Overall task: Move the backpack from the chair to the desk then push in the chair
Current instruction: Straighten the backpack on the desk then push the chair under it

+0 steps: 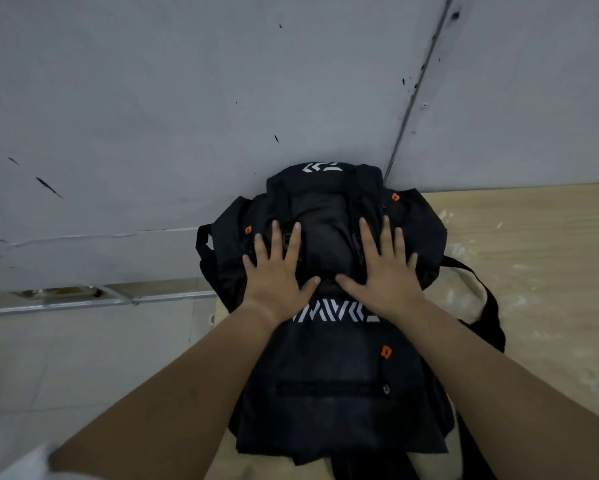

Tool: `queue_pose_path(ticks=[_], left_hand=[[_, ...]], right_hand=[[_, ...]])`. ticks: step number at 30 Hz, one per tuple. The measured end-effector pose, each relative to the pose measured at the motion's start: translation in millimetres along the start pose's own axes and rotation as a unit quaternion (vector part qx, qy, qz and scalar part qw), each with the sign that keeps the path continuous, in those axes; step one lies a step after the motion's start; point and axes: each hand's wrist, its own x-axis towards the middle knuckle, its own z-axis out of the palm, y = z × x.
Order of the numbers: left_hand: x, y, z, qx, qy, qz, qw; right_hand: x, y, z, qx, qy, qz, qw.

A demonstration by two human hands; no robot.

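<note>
Pretty beat-up grey wall back there, covered in dark scuffs and scratches. A vertical seam runs down it, and a metal rail sits lower left.

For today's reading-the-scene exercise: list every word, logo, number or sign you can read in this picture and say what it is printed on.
White block lettering across the middle of the black backpack: upside down to the camera and partly hidden by the left hand and right hand; cannot be read for certain.
White chevron-style logo at the backpack's far end, by the wall: a symbol, not letters.
Small mark on a zip pull: too small to read.
No numbers or signs elsewhere.
</note>
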Motion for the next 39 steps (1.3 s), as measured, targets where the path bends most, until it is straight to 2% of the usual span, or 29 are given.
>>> queue_pose_path(ticks=[5,9,10,14,19,25,35,39], left_hand=[[-13.1,-1.6,5.8,0.037,-0.031,0.005,0.999],[-18.6,2.1,-0.5,0.03,0.067,0.018,0.997],[-21.5,2.3,2.6,0.033,0.07,0.021,0.997],[-28.2,3.6,23.6,0.025,0.015,0.026,0.999],[-19.3,9.6,36.2,0.033,0.0,0.023,0.999],[12.3,24.3,27.1,-0.009,-0.032,0.011,0.999],[17.1,15.3,12.7,0.003,-0.068,0.012,0.998],[-1.7,25.8,-8.5,0.019,-0.04,0.01,0.999]], right_hand=[[-13.9,2.3,11.6,-0.047,-0.011,0.005,0.999],[-21.1,-7.6,-1.4,-0.036,0.099,-0.01,0.994],[-25.3,-10.4,-1.4,-0.035,0.112,-0.014,0.993],[-33.8,-10.1,17.9,-0.043,0.029,-0.005,0.999],[-16.1,8.8,31.1,-0.051,-0.009,-0.022,0.998],[25.2,21.8,3.9,-0.073,-0.021,-0.034,0.997],[15.0,13.0,0.6,-0.083,-0.018,-0.017,0.996],[-1.2,5.7,-16.1,-0.088,-0.003,-0.022,0.996]])
